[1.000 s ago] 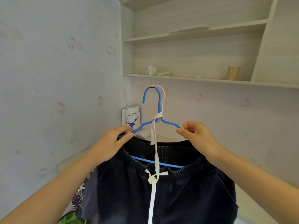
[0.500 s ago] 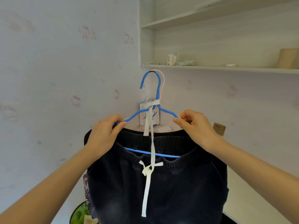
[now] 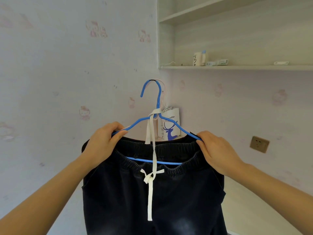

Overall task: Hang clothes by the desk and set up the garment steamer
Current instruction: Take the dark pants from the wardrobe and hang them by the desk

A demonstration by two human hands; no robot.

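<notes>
Blue wire hanger (image 3: 153, 106) carrying dark elastic-waist trousers (image 3: 153, 197), now lowered below the white wall shelf (image 3: 237, 67).
Left hand (image 3: 101, 143) and right hand (image 3: 218, 150) each pinch a hanger shoulder; hook not yet hung.

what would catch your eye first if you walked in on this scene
First, the blue hanger held up in the middle, with dark drawstring trousers draped over its bar and a white drawstring dangling down the front. The left hand and right hand each grip one shoulder of it. Behind, a white tag with a blue deer hangs on the wall, under a shelf.
</notes>
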